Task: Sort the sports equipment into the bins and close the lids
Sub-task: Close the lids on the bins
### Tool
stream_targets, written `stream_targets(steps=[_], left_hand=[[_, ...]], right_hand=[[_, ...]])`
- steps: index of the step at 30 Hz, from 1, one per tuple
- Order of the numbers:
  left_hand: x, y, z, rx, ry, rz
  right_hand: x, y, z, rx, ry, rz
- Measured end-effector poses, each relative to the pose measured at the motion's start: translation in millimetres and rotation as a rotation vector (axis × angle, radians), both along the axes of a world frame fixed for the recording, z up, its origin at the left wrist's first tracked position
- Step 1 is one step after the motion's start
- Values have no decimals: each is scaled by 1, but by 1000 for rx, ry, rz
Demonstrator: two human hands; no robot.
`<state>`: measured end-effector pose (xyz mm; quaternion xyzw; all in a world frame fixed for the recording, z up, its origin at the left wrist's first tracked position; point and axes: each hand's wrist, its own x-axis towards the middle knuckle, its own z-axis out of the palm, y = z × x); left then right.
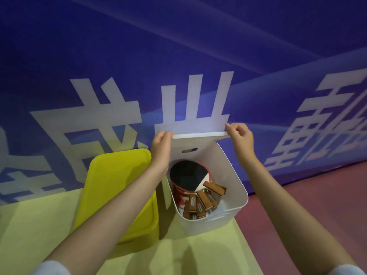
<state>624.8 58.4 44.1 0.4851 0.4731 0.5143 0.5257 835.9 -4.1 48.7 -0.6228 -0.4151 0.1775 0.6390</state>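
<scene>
From the head camera, both hands hold a flat white lid point(200, 134) above the far edge of a white bin point(236, 181). The left hand point(161, 149) pinches the lid's left end, thumb and fingers curled over its edge; the right hand point(241, 138) pinches the right end the same way, fingertips closed on the thin rim. A grip at each end keeps the lid level and square to the bin, which is likely why it is carried two-handed rather than by one corner.

The lid sits edge-on to the camera, so its top face is hardly seen. It appears to hover over, or just touch, the bin's far wall; I cannot tell which. Below the grip and toward the person, the bin's mouth is open, not yet covered. Inside, under the hands, lie several table tennis paddles point(193, 179), black rubber face uppermost, wooden handles fanned toward the near right corner. They lie below the rim, so the lid should seat without fouling on them.

Left of the left hand, just beside the white bin, stands a yellow bin point(119, 187) with its lid already on. Both bins rest on a pale yellow table point(31, 225). Beyond the grip hangs a blue banner point(139, 56) with large white characters; right of the table shows red floor point(317, 195).

My judgement: the sorting looks done, and lowering this lid is the remaining step.
</scene>
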Motion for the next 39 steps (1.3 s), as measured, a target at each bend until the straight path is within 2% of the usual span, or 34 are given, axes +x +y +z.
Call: stream_targets(steps=[2, 7, 9, 13, 16, 20, 23, 25, 28, 33, 39], left_hand=[[0, -4, -1, -39, -9, -12], [2, -1, 5, -345, -196, -46], [2, -2, 6, -372, -223, -75], [-3, -27, -24, -324, -9, -228], [-11, -55, -55, -249, 190, -269], [-22, -74, -98, -161, 415, -217], [-23, -89, -119, -78, 610, -175], [-19, -100, -131, -59, 618, -181], [-14, -110, -139, -74, 518, -143], [-7, -125, -139, -88, 493, -47], [-5, -129, -144, -77, 499, -51]], right_hand=[[-6, -11, -6, -58, 27, -42], [-17, -23, -6, -183, 87, -107], [-17, -28, -2, -190, 98, -123], [-3, -47, -8, -204, 122, -129], [8, -70, -40, -315, 141, -100], [4, -93, -102, -545, -17, -83], [-2, -98, -122, -503, -106, -99], [-3, -100, -126, -469, -164, -97], [-2, -107, -129, -429, -220, -86], [10, -113, -141, -387, -169, -16], [12, -121, -161, -363, -153, 64]])
